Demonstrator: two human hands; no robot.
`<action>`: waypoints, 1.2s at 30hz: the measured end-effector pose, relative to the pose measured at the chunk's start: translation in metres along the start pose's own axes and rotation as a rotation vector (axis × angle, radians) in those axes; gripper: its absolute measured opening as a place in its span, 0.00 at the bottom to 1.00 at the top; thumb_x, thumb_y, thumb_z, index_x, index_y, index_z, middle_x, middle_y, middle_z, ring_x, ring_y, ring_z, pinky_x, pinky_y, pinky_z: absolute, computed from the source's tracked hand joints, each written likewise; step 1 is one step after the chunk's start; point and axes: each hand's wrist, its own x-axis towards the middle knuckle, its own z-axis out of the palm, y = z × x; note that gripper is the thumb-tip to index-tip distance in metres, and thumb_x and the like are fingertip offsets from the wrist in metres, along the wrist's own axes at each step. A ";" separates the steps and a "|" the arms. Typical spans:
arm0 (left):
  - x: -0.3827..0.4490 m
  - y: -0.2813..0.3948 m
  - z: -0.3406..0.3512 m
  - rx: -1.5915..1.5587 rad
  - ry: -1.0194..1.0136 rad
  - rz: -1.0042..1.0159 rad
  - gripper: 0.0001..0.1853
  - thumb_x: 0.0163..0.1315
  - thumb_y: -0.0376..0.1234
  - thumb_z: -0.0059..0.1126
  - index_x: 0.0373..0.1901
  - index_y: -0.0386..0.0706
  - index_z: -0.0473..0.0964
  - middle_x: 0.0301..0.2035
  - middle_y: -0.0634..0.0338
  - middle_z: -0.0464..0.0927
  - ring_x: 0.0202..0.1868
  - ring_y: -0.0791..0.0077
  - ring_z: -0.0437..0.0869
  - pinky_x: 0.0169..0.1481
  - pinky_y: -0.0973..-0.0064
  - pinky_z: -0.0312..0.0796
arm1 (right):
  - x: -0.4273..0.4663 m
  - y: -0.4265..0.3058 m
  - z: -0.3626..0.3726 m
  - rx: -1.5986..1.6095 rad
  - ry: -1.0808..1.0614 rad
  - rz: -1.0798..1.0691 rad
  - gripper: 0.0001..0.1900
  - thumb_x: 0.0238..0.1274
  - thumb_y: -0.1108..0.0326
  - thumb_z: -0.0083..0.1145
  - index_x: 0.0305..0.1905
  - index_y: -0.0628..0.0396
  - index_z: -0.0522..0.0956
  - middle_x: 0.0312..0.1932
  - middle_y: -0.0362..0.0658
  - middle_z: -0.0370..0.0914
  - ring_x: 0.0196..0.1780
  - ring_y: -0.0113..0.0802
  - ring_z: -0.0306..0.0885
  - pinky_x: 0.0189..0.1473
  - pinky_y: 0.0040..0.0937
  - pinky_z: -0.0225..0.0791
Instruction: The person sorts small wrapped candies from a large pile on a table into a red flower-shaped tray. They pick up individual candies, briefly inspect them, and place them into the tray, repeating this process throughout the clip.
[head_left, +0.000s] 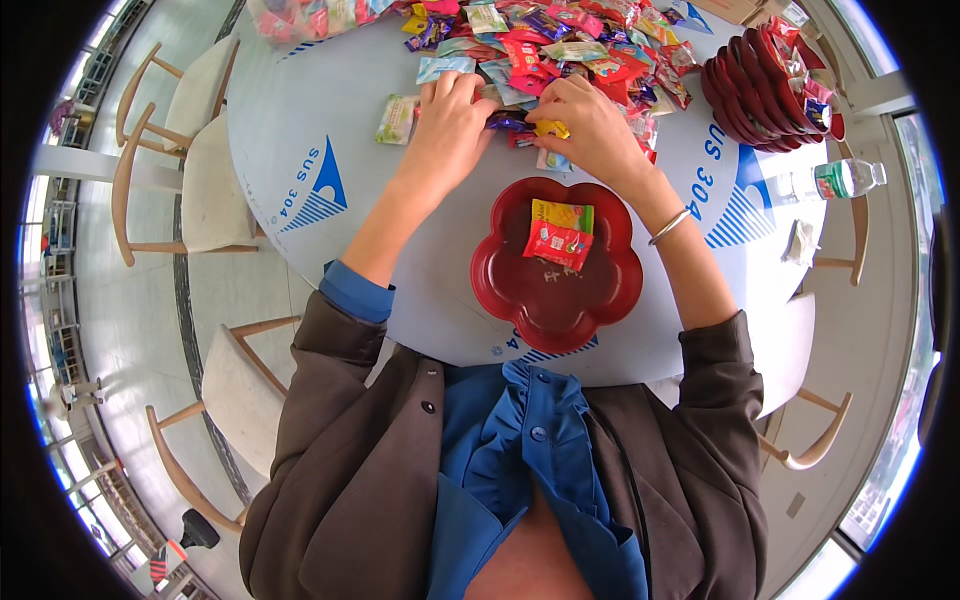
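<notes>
At the near edge of a heap of wrapped candies (577, 51), both of my hands are among the packets. My left hand (454, 127) bends its fingers over pieces there; its fingertips are partly hidden. Beside it lies a green and white packet (397, 118). My right hand (589, 127), below a silver bangle (670, 226), has a yellow-wrapped candy (552, 129) between thumb and fingers. A purple-wrapped candy (508, 121) lies between the hands. Closer to me stands a dark red flower-shaped tray (517, 296), holding a yellow-green packet (564, 214) and a red packet (559, 244).
Stacked red flower-shaped trays (739, 94), candies in the top one, stand at the right. Near them are a plastic bottle (840, 180) and a crumpled tissue (802, 242). A clear bag of candies (319, 19) sits at far left. Chairs (217, 184) surround the round table (420, 300).
</notes>
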 end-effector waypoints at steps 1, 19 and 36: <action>0.000 -0.001 0.001 -0.006 0.017 0.003 0.16 0.53 0.30 0.76 0.45 0.41 0.87 0.55 0.58 0.78 0.63 0.58 0.73 0.68 0.57 0.64 | 0.001 0.000 0.000 -0.006 0.012 -0.006 0.11 0.53 0.68 0.74 0.42 0.54 0.89 0.42 0.42 0.79 0.53 0.43 0.76 0.59 0.42 0.74; -0.030 0.088 -0.075 -0.858 0.103 -0.283 0.10 0.61 0.26 0.75 0.42 0.37 0.84 0.31 0.59 0.83 0.34 0.71 0.82 0.42 0.73 0.76 | -0.067 -0.084 -0.053 0.370 0.273 0.327 0.08 0.59 0.73 0.73 0.41 0.63 0.84 0.50 0.47 0.83 0.53 0.44 0.83 0.57 0.37 0.75; -0.081 0.115 -0.049 -0.505 0.010 -0.201 0.07 0.58 0.30 0.76 0.36 0.45 0.86 0.43 0.65 0.82 0.50 0.65 0.79 0.59 0.66 0.66 | -0.131 -0.120 -0.025 0.033 0.168 0.499 0.07 0.58 0.67 0.73 0.35 0.58 0.87 0.70 0.47 0.74 0.78 0.55 0.60 0.76 0.54 0.56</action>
